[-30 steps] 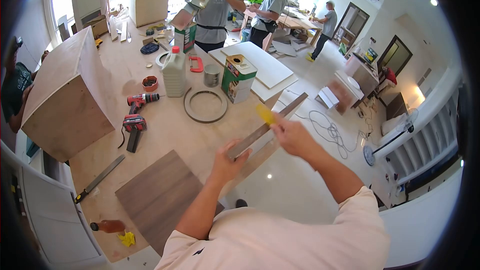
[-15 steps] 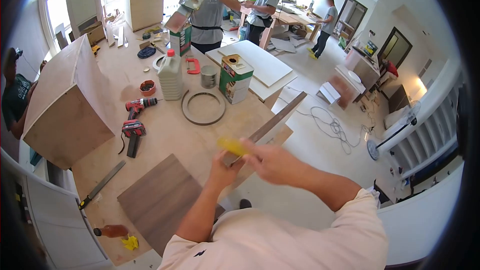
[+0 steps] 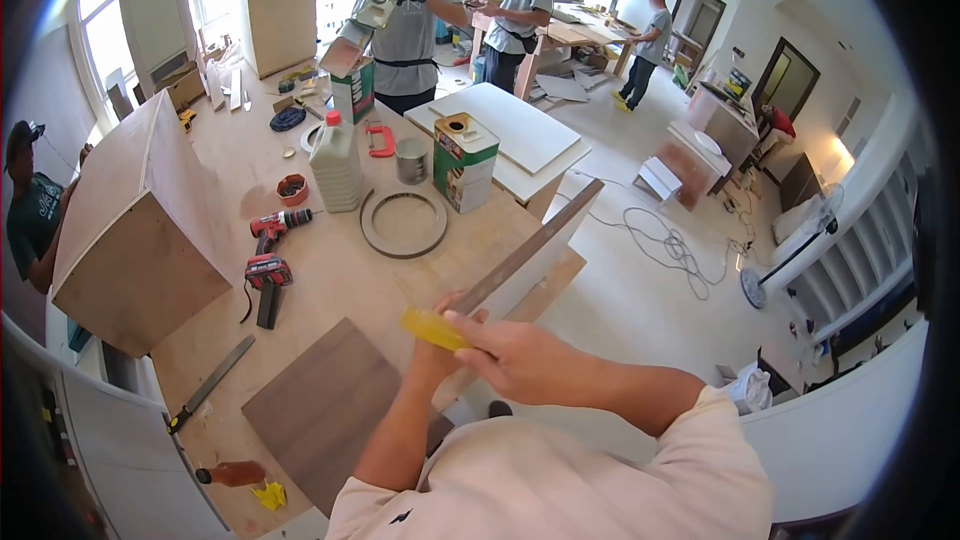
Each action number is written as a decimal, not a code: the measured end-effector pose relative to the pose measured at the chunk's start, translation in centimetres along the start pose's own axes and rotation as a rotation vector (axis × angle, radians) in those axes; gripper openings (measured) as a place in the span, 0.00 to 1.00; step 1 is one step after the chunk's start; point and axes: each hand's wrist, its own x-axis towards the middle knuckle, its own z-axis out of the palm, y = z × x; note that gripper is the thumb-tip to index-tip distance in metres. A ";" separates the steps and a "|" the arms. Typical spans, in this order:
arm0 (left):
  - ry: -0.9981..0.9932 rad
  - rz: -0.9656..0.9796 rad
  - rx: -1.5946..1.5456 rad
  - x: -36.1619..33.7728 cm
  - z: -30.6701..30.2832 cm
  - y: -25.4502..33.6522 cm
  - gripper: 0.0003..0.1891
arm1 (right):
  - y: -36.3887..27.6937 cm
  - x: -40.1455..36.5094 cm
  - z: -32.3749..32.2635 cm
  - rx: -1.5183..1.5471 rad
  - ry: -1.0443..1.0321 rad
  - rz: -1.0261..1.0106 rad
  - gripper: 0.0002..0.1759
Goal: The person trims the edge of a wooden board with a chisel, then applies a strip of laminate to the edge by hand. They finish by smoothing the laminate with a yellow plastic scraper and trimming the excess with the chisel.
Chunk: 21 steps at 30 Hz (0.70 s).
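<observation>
My right hand is closed round a yellow tool, possibly a scraper, laid against the near end of a narrow board. My left hand is partly hidden behind the tool and grips that long board, whose brown edge faces up and slants away to the right. Left of my hands, a flat brown wood-grain panel lies on the workbench. A coil of edging strip rests beyond my hands, beside a green and white can.
On the bench are a red drill, a file, a white jug, a red clamp and an amber bottle. A large wooden box stands left. Several people work around; cables lie on the floor.
Both hands have shifted slightly, and the yellow tool has moved left and down towards the near end of the board. The whole view has tilted a little.
</observation>
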 end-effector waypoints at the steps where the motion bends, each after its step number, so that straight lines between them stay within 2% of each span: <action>1: 0.008 -0.009 -0.004 -0.1 0.0 0.2 0.13 | -0.3 0.0 -0.9 0.096 -0.006 0.048 0.31; 5: -0.041 -0.034 0.083 0.0 -0.3 1.6 0.15 | 2.4 -0.3 -1.4 -0.012 0.098 -0.037 0.31; 7: 0.034 0.041 0.159 0.1 0.2 2.9 0.15 | 4.2 -0.9 -0.3 -0.084 0.136 -0.025 0.31; 9: 0.050 0.064 0.264 0.1 0.6 2.7 0.14 | 6.6 -0.5 -2.5 -0.133 0.168 0.266 0.30; 11: 0.011 0.046 0.394 0.0 0.2 1.7 0.14 | 13.6 0.3 -5.7 -0.296 0.356 0.248 0.30; 12: 0.027 0.022 0.293 0.3 0.6 1.8 0.14 | 16.4 0.9 -8.6 -0.392 0.325 0.401 0.30; 14: 0.078 -0.033 0.106 0.3 0.9 2.7 0.14 | 23.3 1.6 -12.9 -0.514 0.475 0.406 0.26; 15: 0.073 -0.055 0.114 0.2 0.9 2.6 0.14 | 26.5 1.7 -15.4 -0.560 0.542 0.441 0.25; 16: 0.075 -0.072 0.122 0.1 0.9 2.5 0.14 | 30.9 0.7 -17.4 -0.688 0.325 0.494 0.25; 17: 0.080 -0.083 0.133 0.2 0.8 2.6 0.14 | 32.6 -1.1 -16.8 -0.667 0.423 0.511 0.25; 18: 0.053 -0.044 0.198 0.3 0.6 3.4 0.14 | 33.5 -2.0 -16.1 -0.649 0.528 0.514 0.25; 19: 0.044 0.009 0.247 0.5 1.0 4.3 0.14 | 31.0 -1.3 -16.6 -0.648 0.631 0.495 0.25; 20: 0.041 0.035 0.302 0.3 1.3 4.8 0.13 | 28.6 -1.1 -16.2 -0.455 0.715 0.486 0.24; 21: 0.064 -0.019 0.274 0.0 1.2 5.0 0.13 | 21.2 -0.7 -14.8 -0.238 0.773 0.499 0.24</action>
